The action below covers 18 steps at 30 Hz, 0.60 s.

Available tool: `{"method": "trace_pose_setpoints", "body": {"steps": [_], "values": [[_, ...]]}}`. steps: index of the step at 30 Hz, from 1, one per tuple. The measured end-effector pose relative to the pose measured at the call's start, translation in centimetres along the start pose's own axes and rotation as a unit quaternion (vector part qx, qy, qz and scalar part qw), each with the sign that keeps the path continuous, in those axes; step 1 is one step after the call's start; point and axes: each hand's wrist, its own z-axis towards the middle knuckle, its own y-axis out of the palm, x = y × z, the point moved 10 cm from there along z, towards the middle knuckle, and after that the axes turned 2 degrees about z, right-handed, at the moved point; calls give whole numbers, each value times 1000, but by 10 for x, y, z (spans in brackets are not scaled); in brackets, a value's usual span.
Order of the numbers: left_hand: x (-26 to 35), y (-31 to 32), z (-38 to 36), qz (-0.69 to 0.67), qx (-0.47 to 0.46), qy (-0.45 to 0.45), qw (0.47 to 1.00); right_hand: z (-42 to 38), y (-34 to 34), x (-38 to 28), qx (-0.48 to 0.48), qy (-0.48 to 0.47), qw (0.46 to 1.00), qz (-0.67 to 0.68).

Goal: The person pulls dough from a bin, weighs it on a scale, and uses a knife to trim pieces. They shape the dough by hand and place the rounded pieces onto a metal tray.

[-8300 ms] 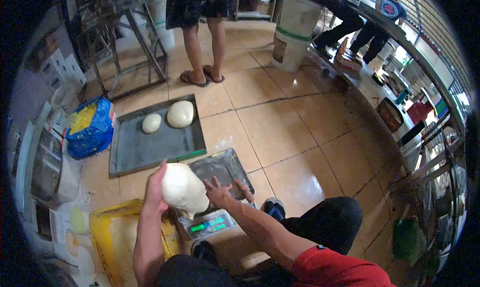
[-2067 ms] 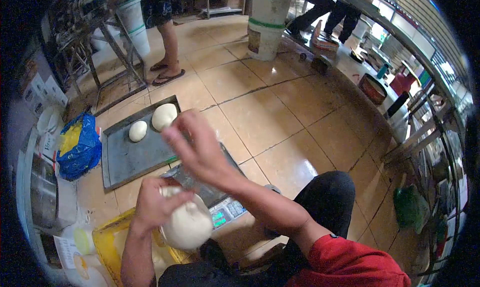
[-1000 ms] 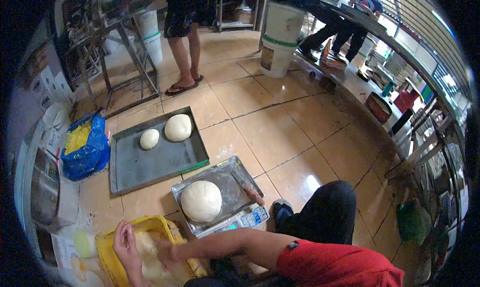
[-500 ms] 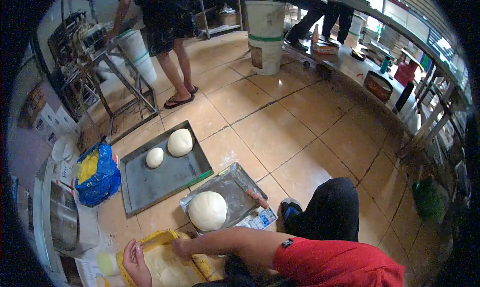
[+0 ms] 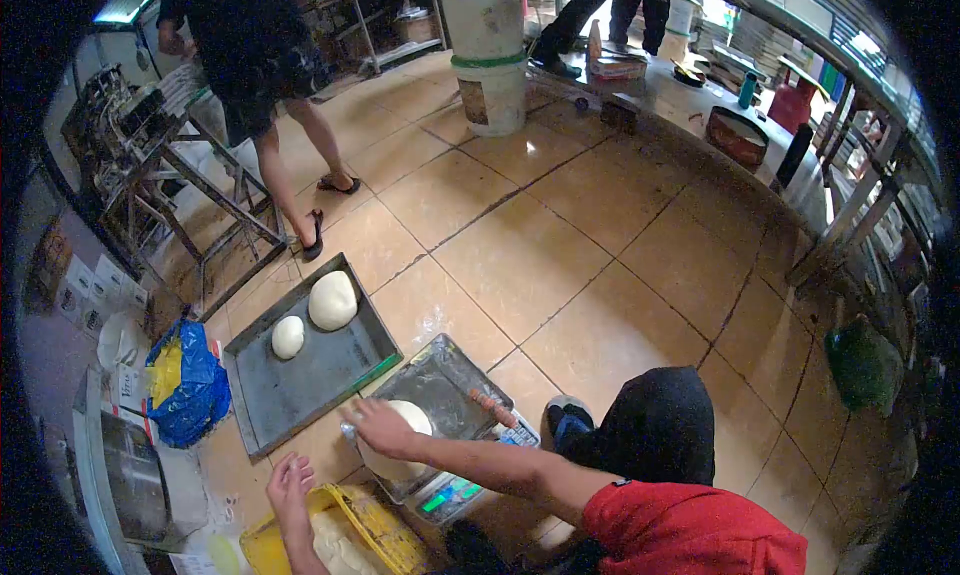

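My right hand (image 5: 385, 430) lies over the near-left side of a large dough ball (image 5: 412, 416), fingers stretched out and slightly blurred. Under that ball is the metal tray (image 5: 455, 375) of a scale, whose display (image 5: 450, 495) glows green. A thin reddish-brown object (image 5: 492, 408) rests along the tray's right side. My left hand (image 5: 290, 483) hovers by the rim of a yellow tub (image 5: 385, 535), palm up with loosely bent fingers apart and nothing in them. More dough (image 5: 340, 547) fills part of the tub.
A dark baking tray (image 5: 300, 385) holds a larger dough ball (image 5: 332, 301) and a smaller one (image 5: 288, 337). Beside it sits a blue plastic bag (image 5: 200, 405). A person (image 5: 265, 85) walks near a metal stand (image 5: 190, 175). White buckets (image 5: 490, 65) stand farther back.
My right hand has moved from the yellow tub up to the dough ball on the scale. My left hand has risen slightly. The person at the back has stepped left, and my view has shifted.
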Motion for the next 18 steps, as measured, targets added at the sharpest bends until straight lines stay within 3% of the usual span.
{"method": "trace_pose_setpoints", "body": {"steps": [2,6,8,10,12,13,14,16,18], "values": [[-25,21,21,-10,-21,-33,999,-35,3,34,42,63,975,-209],[-68,62,31,12,-59,-104,993,-51,0,45,74,39,984,-160],[-80,81,32,11,-68,-119,991,-35,10,59,-75,108,985,-110],[-107,89,30,30,-61,-180,981,-23,13,60,-134,130,980,-74],[-125,94,28,10,-47,-189,981,-17,5,56,-33,171,977,-127],[-140,91,15,6,-27,-265,964,-19,-1,43,41,118,984,-130],[-160,85,15,-6,-8,-274,962,-28,11,43,24,100,986,-128],[-211,100,22,-72,-84,-318,942,-47,19,34,56,36,978,-197],[-200,106,7,-105,-92,-333,932,-42,34,44,-36,66,980,-182]]}}
